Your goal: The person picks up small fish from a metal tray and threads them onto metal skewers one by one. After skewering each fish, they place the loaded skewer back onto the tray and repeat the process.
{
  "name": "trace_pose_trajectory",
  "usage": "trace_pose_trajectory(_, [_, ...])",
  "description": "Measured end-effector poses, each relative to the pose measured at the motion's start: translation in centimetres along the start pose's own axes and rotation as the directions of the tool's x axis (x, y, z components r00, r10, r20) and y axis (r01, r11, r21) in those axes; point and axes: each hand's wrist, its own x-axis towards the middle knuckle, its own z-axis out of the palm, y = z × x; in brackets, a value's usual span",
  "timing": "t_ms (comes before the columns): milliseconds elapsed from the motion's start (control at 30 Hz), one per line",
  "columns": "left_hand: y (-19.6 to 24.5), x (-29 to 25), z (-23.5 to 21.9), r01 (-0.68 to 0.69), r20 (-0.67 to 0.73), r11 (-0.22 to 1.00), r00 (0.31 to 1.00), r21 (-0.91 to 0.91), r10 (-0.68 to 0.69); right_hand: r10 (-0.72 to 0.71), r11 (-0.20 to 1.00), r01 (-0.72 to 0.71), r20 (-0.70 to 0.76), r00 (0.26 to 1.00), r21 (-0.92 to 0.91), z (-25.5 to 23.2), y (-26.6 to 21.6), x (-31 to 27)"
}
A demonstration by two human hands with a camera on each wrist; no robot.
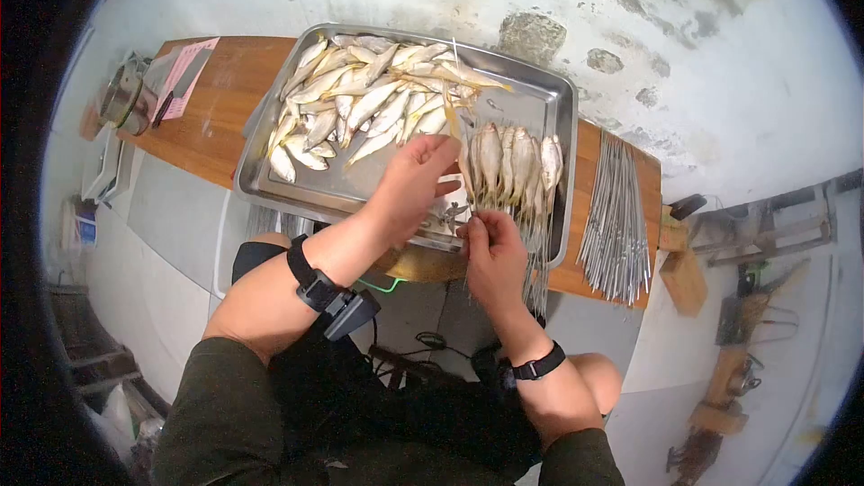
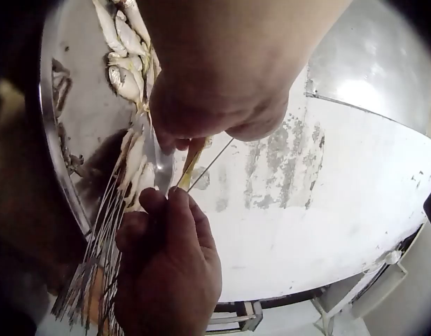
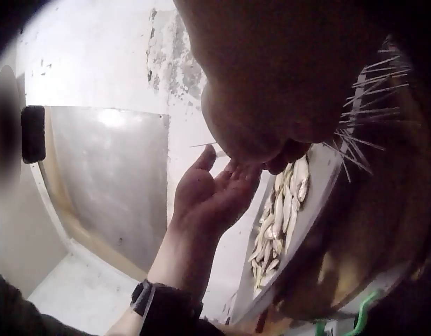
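Note:
My left hand is over the metal tray, beside a slim yellowish fish. In the right wrist view that hand shows its palm, thumb held apart and fingertips close to the right hand. A thin metal skewer runs alongside the fish between the hands. My right hand pinches the skewer's lower end at the tray's front edge, near the fish's tail. Its thumb and index finger show closed together in the left wrist view. The left fingertips are partly hidden.
Many loose fish fill the tray's left and back. Skewered fish lie in a row on its right, skewer ends over the front rim. Spare skewers lie right on the wooden table; a knife lies left.

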Motion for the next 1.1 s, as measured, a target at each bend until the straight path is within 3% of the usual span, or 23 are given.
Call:
trace_pose_trajectory(100, [-0.3,0.1,-0.2,-0.025,0.076,1.000,0.997,-0.016,0.026,0.034,0.999,-0.034,0.054,0.998,-0.007,0.3,0.5,0.0])
trace_pose_trajectory(233, [-0.4,1.0,-0.6,-0.006,0.048,0.997,0.999,-0.083,0.010,0.043,0.999,-0.042,0.040,0.998,-0.021,0.5,0.2,-0.2])
trace_pose_trajectory(400, [1.5,2.5,-1.6,-0.054,0.017,0.988,0.998,-0.144,0.057,-0.086,0.983,0.067,-0.106,0.991,-0.170,-0.8,0.5,-0.4])
trace_pose_trajectory(533, [2.7,3.2,-2.4,-0.116,0.029,0.968,0.992,-0.223,0.126,-0.045,0.975,0.035,-0.044,0.998,-0.220,-1.6,0.4,-1.1])
trace_pose_trajectory(667, [3.0,4.0,-3.2,-0.121,0.014,0.959,0.992,-0.256,0.129,-0.145,0.949,0.146,0.022,0.989,-0.278,-1.9,-1.0,-1.9])
trace_pose_trajectory(800, [3.4,4.0,-3.9,-0.174,0.053,0.966,0.981,-0.191,0.187,-0.222,0.934,0.226,0.045,0.974,-0.277,-2.3,-0.9,-2.4])
trace_pose_trajectory(867, [3.5,4.0,-4.0,-0.185,0.095,0.973,0.975,-0.137,0.199,-0.193,0.930,0.208,0.077,0.978,-0.304,-2.7,-1.4,-2.7])
trace_pose_trajectory(933, [3.7,3.9,-3.6,-0.175,0.038,0.969,0.982,-0.173,0.184,-0.163,0.924,0.191,0.109,0.981,-0.331,-2.9,-1.8,-3.0])
trace_pose_trajectory(1100, [4.0,3.8,-3.4,-0.194,0.011,0.968,0.980,-0.158,0.198,-0.280,0.900,0.306,0.125,0.952,-0.311,-2.9,-1.7,-3.2])
